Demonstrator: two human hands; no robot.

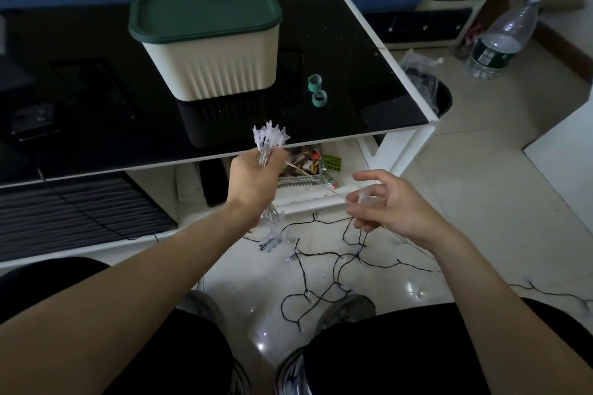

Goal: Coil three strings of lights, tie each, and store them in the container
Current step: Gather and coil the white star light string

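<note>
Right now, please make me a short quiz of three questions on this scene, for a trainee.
1. True or false: the lid is off the container.
2. What does the left hand grip? A) a bottle B) a bundle of star lights C) a green tie
3. How many green ties lie on the table?

Key:
1. False; the lid is on.
2. B. The right hand has loosely bent fingers around a clear strand.
3. Two, to the right of the container. A dark string lies loose on the floor.
</note>
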